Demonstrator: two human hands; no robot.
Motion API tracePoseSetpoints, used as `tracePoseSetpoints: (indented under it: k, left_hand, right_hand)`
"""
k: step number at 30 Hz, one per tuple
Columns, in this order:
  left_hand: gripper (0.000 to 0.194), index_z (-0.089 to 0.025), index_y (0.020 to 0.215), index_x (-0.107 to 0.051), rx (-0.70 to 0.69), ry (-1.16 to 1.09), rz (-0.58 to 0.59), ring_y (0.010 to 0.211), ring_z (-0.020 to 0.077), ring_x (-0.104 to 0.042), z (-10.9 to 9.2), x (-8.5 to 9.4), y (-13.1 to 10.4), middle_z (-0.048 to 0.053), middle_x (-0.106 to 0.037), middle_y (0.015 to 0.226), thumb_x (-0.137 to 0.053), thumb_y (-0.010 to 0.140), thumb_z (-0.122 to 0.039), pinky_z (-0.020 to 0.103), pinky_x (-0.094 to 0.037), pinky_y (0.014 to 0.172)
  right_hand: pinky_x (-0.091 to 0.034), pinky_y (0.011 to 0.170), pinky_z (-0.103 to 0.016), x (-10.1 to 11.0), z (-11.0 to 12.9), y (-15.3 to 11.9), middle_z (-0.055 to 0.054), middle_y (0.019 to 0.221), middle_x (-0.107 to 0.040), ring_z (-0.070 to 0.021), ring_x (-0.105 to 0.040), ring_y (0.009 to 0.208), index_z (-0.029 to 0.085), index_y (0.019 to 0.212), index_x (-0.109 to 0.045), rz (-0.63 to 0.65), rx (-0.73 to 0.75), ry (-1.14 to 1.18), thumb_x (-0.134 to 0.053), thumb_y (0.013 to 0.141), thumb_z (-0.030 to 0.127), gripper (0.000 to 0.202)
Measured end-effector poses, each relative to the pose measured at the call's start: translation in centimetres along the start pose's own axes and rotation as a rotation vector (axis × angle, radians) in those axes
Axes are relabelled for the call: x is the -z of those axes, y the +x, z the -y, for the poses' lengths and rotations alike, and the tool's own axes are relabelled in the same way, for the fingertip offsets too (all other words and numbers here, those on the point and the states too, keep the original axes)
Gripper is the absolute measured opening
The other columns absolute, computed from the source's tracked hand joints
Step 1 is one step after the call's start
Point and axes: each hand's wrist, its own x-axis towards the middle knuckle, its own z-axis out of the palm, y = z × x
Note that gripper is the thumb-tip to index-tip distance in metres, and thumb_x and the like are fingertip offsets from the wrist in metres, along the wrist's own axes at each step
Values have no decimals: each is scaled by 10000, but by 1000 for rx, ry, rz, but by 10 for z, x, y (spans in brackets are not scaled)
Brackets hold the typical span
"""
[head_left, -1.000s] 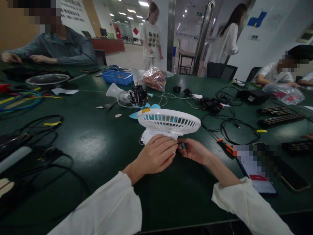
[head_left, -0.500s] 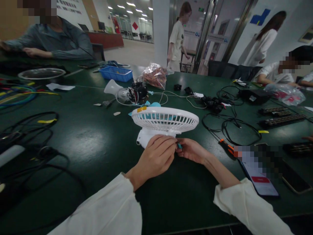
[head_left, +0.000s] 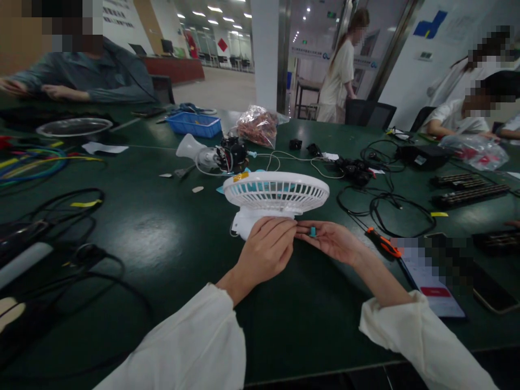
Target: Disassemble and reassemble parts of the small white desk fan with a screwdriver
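White fan (head_left: pixel 278 196): it is just ahead of the person's hands and a little to the left, at the near middle of the dark green table (head_left: pixel 182 260). The left hand (head_left: pixel 266 248) is the nearer one, its fingers side by side and wrapped over the fan's body from the near side. The right hand (head_left: pixel 330 241) comes in from the right, its fingers loosely curled around a small teal piece (head_left: pixel 312 232) and its tips meeting the left fingertips just below the grille.

So the fan lies forward and to the left of the right hand, and the teal piece is to the right of the fan's body, near but apart from it. The grille's wide way runs left to right across the view; its ribbed back faces the person, and its rim seems to face away and somewhat upward (whether the body rests on the table, I cannot tell). Teal blades (head_left: pixel 260 187) show through the ribs.

Just beyond the grille lies a black and white mechanism (head_left: pixel 215 154) with its flared white end pointing left. Farther on are a blue tray (head_left: pixel 197 128) and a clear bag (head_left: pixel 258 127) of copper-coloured contents. To the right are an orange-handled tool (head_left: pixel 384 242), a phone (head_left: pixel 441 306) touching or just beside it, and coiled black cables (head_left: pixel 390 214).
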Motion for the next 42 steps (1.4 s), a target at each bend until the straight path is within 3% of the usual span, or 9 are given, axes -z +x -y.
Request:
tracePoseSetpoints:
  k: [9,16,20,25,30,35,42]
  left_hand:
    - [265,-180,1058,-614,31,-36,-74,1006,207,-629,9,10,-4,57,-704,1053,-582,802,-120,405,-443,932]
    - [254,-192,1031,-617,26,-23,-107,987,205,-628,10,12,-3,50,-708,1032,-567,796,-112,401,-438,919]
    - [257,-195,1034,-610,24,-28,-94,987,206,-625,9,11,-4,50,-706,1027,-570,795,-113,396,-439,912]
    - [245,-193,1026,-613,30,-25,-72,982,199,-625,9,11,-4,47,-706,1023,-566,799,-115,393,-438,916]
    - [239,-196,1024,-619,49,-28,-61,986,201,-629,9,11,-4,47,-707,1019,-563,803,-125,395,-442,920]
    - [243,-191,1028,-617,39,-27,-57,1007,211,-622,9,11,-4,57,-700,1035,-576,798,-125,398,-454,912]
    - [235,-194,1028,-605,49,-18,-99,1047,229,-597,8,11,-2,78,-674,1079,-574,803,-131,402,-467,895]
  right_hand:
    - [-540,920,-242,-5,7,-10,-183,1070,-695,-209,-663,1073,50,1250,-466,-36,11,-33,-553,785,-23,478]
    - [-573,795,-163,-10,8,-13,-181,1029,-711,-198,-694,1003,62,981,-605,-108,54,-91,-687,796,97,205]
    - [-568,642,-119,-15,8,-10,-122,902,-735,-108,-717,745,84,883,-656,-229,72,-202,-638,865,215,134]
    - [-453,449,-106,-22,1,-7,-40,669,-681,-46,-584,507,118,760,-647,-289,85,-366,-655,827,452,341]
    - [-257,365,-114,-26,-10,-4,41,485,-513,-11,-385,386,125,658,-581,-293,96,-423,-648,762,587,478]
    - [-191,358,-109,-29,-13,-3,72,487,-439,7,-312,388,118,682,-590,-214,84,-315,-716,726,523,426]
    - [-498,543,-105,-34,-17,-2,-3,711,-656,-35,-583,573,140,898,-659,-146,134,5,-773,722,221,225]
